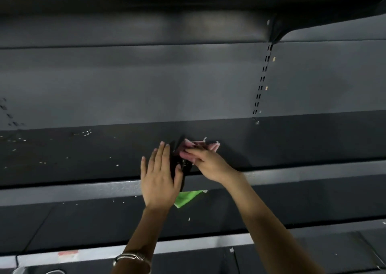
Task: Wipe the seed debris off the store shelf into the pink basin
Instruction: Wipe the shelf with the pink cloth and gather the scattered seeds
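Dark store shelf shows seed debris scattered on its left part, uncleared, while right hand presses a pink cloth down mid-shelf, left hand flat-fingered beside it; pink basin not visible; wiping judged early.

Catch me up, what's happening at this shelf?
A person is cleaning a dark store shelf. The right hand presses a pink cloth on the shelf surface, while the left hand is held open beside it, fingers straight, near the front edge. Pale seed debris is scattered to the left. A green cloth lies on the shelf below. No pink basin is in view.
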`<state>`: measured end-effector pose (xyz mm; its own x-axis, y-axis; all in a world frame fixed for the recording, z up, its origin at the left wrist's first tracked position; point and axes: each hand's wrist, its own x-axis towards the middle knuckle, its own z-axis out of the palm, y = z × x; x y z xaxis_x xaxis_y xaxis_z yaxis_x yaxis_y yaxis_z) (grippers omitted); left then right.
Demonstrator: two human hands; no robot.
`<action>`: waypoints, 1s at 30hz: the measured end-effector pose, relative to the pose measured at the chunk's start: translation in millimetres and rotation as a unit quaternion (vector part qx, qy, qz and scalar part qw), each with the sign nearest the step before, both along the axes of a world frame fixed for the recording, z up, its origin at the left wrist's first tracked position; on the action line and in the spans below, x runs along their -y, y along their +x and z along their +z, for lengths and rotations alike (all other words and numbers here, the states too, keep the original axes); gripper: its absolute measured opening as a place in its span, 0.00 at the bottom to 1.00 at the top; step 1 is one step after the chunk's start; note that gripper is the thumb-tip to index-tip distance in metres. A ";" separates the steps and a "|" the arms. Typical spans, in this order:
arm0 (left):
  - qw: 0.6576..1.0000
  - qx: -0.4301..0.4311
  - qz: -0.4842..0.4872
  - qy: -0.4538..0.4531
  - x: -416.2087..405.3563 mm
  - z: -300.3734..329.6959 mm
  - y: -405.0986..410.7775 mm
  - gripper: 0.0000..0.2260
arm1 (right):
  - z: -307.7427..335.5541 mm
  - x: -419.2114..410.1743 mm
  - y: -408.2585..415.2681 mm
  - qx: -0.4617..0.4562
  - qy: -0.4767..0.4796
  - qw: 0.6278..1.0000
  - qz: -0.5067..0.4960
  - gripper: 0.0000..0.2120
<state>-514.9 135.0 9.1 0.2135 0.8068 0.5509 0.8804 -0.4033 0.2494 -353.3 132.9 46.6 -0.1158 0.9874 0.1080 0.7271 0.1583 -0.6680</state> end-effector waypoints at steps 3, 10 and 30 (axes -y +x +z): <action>1.000 -0.001 0.000 -0.002 -1.3 0.3 -1.3 0.26 | 17.9 0.2 13.8 -0.074 -0.025 0.997 0.002 0.18; 1.000 0.007 -0.006 0.006 -1.0 -1.6 -0.7 0.23 | 49.3 50.2 124.2 0.001 -0.079 0.996 -0.043 0.19; 0.999 0.009 -0.033 -0.010 4.8 1.4 -6.2 0.28 | 41.2 9.9 56.7 -0.072 -0.063 0.984 0.150 0.18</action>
